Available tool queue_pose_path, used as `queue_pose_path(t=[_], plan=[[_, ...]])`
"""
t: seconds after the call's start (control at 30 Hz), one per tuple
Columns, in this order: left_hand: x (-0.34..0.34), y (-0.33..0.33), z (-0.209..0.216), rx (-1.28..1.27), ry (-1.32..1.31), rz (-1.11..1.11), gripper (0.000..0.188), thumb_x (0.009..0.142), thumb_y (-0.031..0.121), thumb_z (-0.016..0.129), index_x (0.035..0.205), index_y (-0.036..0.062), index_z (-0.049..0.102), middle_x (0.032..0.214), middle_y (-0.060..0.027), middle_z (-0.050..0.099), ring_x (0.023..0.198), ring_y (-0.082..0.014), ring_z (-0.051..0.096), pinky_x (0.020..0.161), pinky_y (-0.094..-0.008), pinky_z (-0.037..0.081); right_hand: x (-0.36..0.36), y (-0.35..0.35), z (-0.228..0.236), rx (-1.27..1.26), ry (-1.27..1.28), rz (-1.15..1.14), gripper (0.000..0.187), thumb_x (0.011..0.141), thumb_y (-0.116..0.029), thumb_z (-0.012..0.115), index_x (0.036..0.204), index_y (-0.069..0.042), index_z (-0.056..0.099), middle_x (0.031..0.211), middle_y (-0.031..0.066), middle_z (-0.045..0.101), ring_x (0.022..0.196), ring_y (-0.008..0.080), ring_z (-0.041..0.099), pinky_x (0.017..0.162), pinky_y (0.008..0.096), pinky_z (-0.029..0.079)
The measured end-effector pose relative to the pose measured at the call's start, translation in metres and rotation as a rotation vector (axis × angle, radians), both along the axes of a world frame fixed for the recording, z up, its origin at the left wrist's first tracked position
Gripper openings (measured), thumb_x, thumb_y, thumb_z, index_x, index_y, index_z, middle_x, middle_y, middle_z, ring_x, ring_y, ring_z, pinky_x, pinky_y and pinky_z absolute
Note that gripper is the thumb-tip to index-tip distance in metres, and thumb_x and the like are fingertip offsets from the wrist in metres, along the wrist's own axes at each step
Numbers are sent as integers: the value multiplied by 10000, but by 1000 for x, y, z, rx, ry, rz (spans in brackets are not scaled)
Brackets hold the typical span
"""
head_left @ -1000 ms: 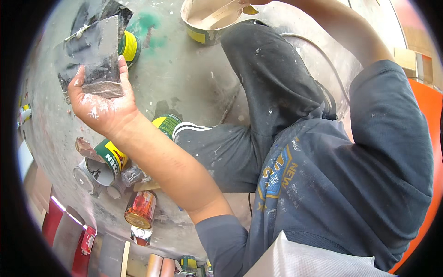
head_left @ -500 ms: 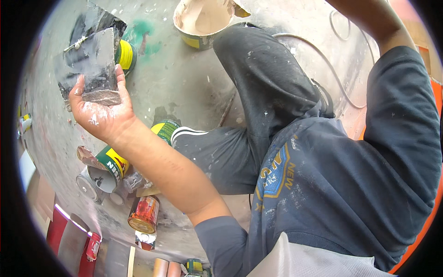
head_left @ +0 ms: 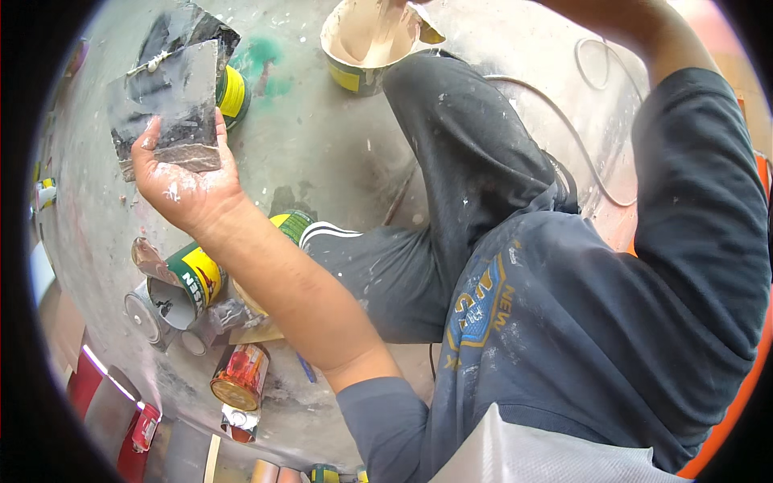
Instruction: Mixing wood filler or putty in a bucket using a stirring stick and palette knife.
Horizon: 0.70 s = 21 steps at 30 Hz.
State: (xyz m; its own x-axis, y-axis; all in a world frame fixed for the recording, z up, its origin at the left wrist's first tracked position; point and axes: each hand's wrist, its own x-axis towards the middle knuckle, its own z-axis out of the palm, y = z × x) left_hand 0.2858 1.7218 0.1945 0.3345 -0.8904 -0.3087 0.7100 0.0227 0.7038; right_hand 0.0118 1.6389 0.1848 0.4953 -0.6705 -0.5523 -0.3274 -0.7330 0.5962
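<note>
My left hand (head_left: 187, 183) grips the lower end of a flat, grey-black putty board (head_left: 165, 105), with thumb and fingers on opposite sides. Dark smears cover its face, and a small white dab of paste (head_left: 153, 63) lies by its upper edge. White residue marks my palm. From the upper right my right forearm (head_left: 616, 22) reaches across the top. Only a sliver of my right hand shows at the top edge, over an open bucket (head_left: 346, 78) of beige paste, so its grip is hidden.
A dark, smeared sheet (head_left: 197, 26) and a green-and-yellow can (head_left: 233, 95) stand behind the board. Below my left forearm are a tipped green can (head_left: 197, 274), a grey tin (head_left: 145, 318) and a red-orange can (head_left: 241, 374). A pale hose (head_left: 555, 105) curves across the floor at right.
My right hand has come down and left to the bucket's top, from outside the picture. The board and my left hand appear slightly further right and up, as the whole view has shifted a little.
</note>
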Motion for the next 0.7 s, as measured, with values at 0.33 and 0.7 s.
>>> queue_pose_path(t=[0.33, 0.7], plan=[[-1, -2, -1, -53, 25, -31, 444, 684, 95, 598, 1108, 35, 481, 1169, -120, 506, 1099, -324, 447, 923, -568, 304, 28, 5, -11, -155, -81, 39, 88, 726, -125, 601, 738, -73, 671, 751, 123, 629, 702, 233, 599, 616, 424, 455], [-17, -9, 4, -43, 38, -35, 384, 695, 84, 591, 1061, 21, 492, 1137, -133, 510, 1085, -328, 457, 919, -563, 332, -21, -1, 73, 159, -261, -226, 215, 712, -77, 582, 923, -40, 591, 800, 135, 608, 733, 275, 616, 593, 373, 491]])
